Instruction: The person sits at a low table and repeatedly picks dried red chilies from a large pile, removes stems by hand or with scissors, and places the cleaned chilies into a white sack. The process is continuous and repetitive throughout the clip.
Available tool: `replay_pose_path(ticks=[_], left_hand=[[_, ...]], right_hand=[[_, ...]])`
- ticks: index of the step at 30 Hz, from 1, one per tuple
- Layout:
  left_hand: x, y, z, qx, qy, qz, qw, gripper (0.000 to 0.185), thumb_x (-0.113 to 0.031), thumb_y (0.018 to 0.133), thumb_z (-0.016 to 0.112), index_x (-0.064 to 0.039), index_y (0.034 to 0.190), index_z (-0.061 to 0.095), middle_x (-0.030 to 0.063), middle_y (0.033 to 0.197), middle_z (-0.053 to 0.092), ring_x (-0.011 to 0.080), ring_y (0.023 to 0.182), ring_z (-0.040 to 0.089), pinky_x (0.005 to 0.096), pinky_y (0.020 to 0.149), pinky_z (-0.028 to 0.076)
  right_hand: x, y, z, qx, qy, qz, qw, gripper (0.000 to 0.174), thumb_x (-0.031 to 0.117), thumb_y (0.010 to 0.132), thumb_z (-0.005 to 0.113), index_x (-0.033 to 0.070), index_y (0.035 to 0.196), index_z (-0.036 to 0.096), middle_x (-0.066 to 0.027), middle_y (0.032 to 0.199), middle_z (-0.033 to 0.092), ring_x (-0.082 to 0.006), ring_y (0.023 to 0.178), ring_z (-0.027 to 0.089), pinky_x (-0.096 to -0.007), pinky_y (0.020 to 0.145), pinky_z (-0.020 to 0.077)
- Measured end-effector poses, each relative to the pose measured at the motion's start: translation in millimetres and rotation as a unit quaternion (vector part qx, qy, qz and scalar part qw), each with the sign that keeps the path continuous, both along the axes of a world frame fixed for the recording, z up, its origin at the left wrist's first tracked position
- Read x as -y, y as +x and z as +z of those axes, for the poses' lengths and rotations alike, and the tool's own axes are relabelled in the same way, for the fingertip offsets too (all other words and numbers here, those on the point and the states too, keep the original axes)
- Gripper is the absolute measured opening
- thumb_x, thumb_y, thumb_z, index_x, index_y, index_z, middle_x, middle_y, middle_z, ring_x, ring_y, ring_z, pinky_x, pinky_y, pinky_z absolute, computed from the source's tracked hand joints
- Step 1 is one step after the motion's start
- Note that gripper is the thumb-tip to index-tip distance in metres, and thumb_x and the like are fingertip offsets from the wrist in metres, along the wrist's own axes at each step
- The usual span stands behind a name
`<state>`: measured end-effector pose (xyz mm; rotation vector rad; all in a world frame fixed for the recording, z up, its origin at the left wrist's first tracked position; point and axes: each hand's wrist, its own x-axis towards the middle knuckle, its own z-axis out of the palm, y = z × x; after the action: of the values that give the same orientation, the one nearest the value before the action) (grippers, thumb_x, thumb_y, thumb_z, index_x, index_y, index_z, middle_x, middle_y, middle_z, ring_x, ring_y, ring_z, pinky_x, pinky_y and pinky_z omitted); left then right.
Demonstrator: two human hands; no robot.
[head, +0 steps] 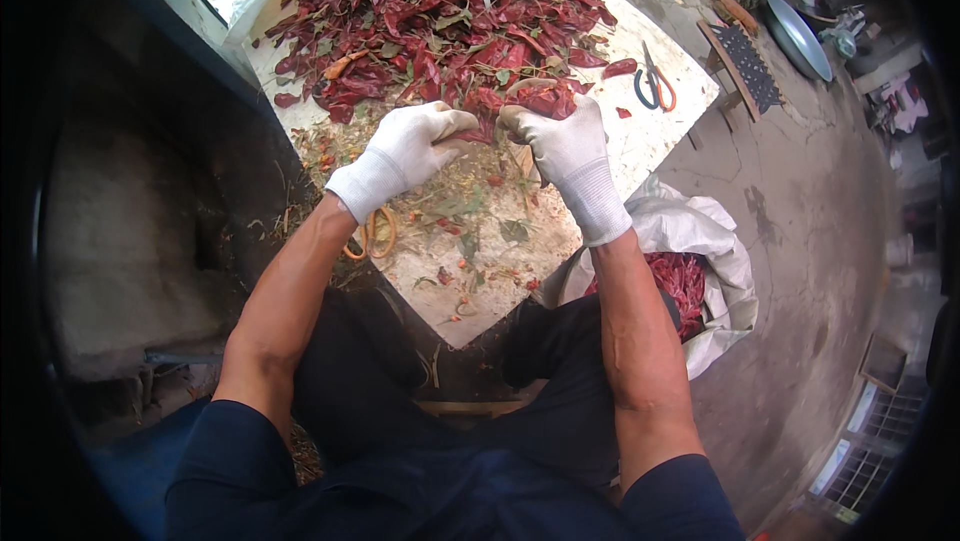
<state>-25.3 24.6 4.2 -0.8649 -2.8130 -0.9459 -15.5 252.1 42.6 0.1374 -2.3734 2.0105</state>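
A heap of dried red chili peppers [420,16], mixed with stems and leaves, covers the far part of a pale board [480,301]. At the heap's near edge my left hand [420,140], in a white knit glove, pinches a dried red chili [472,136] between thumb and fingers. Close beside it on the right, my gloved right hand [559,132] is closed on several dried red chilies [551,100]. Orange-and-dark-handled scissors [655,83] lie on the board to the right. Orange scissor handles [373,233] show below my left wrist, their blades hidden or unclear.
An open white woven sack [720,241] holding red chilies [679,286] stands right of my right forearm. Seed and stem scraps [450,203] litter the near board. On the floor at the upper right are a rack-like wooden frame [739,65] and a metal basin [799,38].
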Motion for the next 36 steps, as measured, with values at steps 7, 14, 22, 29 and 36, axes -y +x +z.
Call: replay_pose_path(ticks=[7,14,22,29,36], left_hand=[[-8,24,31,-0.036,0.142,0.033,0.989,0.044,-0.004,0.079,0.083,-0.006,0.122,0.071,0.0102,0.104,0.069,0.0205,0.085,0.070,0.0321,0.074,0.055],[8,37,42,0.139,0.303,0.040,0.942,0.048,0.009,0.088,0.072,0.005,0.134,0.062,0.0081,0.123,0.071,0.0099,0.100,0.068,0.0257,0.088,0.056],[19,42,47,0.061,0.310,0.010,0.949,0.037,0.011,0.088,0.071,-0.001,0.123,0.073,0.0115,0.121,0.072,0.0158,0.106,0.069,0.0266,0.091,0.056],[25,49,54,0.046,0.286,0.009,0.957,0.041,0.013,0.086,0.071,-0.001,0.125,0.073,0.0101,0.123,0.066,0.0168,0.104,0.070,0.0276,0.090,0.057],[40,63,45,0.096,0.296,0.042,0.949,0.040,0.012,0.086,0.069,-0.002,0.123,0.074,0.0087,0.117,0.069,0.0145,0.098,0.071,0.0276,0.087,0.057]], right_hand=[[20,9,-6,0.056,0.014,0.058,0.997,0.020,0.008,0.086,0.078,-0.004,0.101,0.075,-0.0098,0.088,0.078,-0.0138,0.078,0.071,-0.0307,0.073,0.0575],[23,12,-1,0.117,-0.141,0.100,0.978,0.016,0.007,0.092,0.073,-0.003,0.104,0.074,-0.0094,0.087,0.077,-0.0129,0.074,0.071,-0.0271,0.065,0.0563],[31,18,9,0.136,-0.146,0.149,0.968,0.027,0.009,0.090,0.081,-0.002,0.114,0.071,-0.0078,0.095,0.076,-0.0131,0.081,0.071,-0.0266,0.070,0.0583],[39,25,10,0.108,-0.127,0.162,0.973,0.022,0.010,0.091,0.080,0.000,0.109,0.072,-0.0046,0.090,0.074,-0.0104,0.076,0.067,-0.0268,0.067,0.0544],[42,41,16,0.082,-0.086,0.156,0.981,0.025,0.009,0.091,0.076,-0.003,0.112,0.071,-0.0040,0.086,0.071,-0.0102,0.070,0.063,-0.0256,0.064,0.0501]])
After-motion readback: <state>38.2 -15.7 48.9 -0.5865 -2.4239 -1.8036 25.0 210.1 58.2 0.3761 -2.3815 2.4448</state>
